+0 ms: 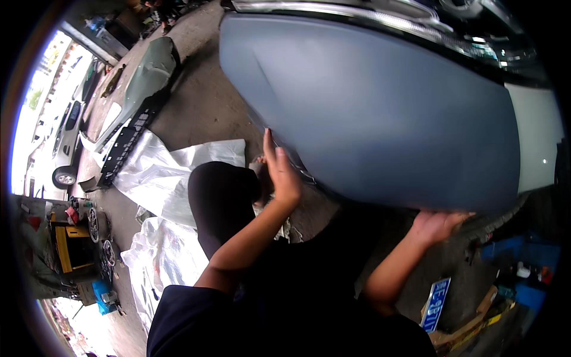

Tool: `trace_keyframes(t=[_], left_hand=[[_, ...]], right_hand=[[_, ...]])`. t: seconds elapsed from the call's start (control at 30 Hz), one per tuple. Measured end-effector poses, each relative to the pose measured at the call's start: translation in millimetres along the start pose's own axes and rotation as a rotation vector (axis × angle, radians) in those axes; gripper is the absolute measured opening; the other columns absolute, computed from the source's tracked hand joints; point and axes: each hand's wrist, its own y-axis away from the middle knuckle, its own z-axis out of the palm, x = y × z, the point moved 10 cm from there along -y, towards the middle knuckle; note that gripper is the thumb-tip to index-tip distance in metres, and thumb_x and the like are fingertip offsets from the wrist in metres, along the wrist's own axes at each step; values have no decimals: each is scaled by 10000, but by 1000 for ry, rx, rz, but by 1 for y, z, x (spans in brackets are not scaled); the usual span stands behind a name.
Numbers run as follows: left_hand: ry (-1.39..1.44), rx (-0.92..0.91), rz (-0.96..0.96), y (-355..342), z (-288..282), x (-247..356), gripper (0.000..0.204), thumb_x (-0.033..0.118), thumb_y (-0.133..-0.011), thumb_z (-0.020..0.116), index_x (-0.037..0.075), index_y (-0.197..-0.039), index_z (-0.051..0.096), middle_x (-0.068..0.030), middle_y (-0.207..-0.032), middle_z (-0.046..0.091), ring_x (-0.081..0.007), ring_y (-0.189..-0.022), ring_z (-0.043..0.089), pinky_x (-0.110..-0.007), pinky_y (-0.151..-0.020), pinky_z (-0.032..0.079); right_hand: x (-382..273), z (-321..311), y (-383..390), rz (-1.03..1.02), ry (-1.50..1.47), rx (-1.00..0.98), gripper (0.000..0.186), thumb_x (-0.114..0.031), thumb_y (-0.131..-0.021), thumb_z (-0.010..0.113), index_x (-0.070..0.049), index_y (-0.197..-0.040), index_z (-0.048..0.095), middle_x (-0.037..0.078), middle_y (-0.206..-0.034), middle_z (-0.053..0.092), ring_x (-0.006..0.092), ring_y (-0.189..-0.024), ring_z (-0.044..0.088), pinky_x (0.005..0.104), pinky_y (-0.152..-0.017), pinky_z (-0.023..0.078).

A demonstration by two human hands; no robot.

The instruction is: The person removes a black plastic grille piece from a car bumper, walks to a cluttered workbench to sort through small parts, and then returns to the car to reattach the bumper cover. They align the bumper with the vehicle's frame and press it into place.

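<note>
A large matte grey car door (369, 113) fills the upper right, a chrome strip (380, 24) along its top. My left hand (282, 175) is at its lower left edge, fingers stretched upward and the thumb apart. Along the bottom edge, my right hand (437, 227) grips the door from below; most of its fingers are hidden behind the rim. My bent knee in black trousers (220, 190) is beneath the left part of the door. To the door's right is a white body panel (535, 137), with part of a tyre below it.
Silvery sheeting (169, 250) lies on the floor at left. Beyond it rests a grey-green bumper (146, 77). Wheel rims (107, 253) and a yellow cabinet (72, 244) stand at far left. A blue number plate (436, 305) and blue containers (529, 294) are at lower right.
</note>
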Motion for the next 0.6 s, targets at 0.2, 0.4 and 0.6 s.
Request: trace_keyframes(t=[0.2,0.4,0.6], left_hand=[[-311,-199,63,75,21,-73,666,259,-981,370,-79,-1482,90,-257,-1560,102,-381,-1458,87,-436,-1176,67],[-319,-249,161,109,39,-53,1035,579,-902,494,-84,-1470,-63,-316,-1537,-81,-433,-1445,-76,-506,-1161,17],[-415,-362,184,105,43,-53,1322,851,-670,536,-11,-1491,-38,-321,-1524,-95,-458,-1419,-140,-621,-1118,15]], right_hand=[[4,-8,1,114,-22,116,690,-492,-1015,353,79,-1401,323,172,-1462,376,288,-1298,411,396,-1105,343],[11,-16,-7,106,134,11,655,-503,-1006,391,43,-1367,371,134,-1353,470,237,-1156,499,363,-1030,402],[51,-11,34,147,278,-746,348,-335,-900,651,-14,-994,555,10,-858,536,100,-740,470,264,-679,396]])
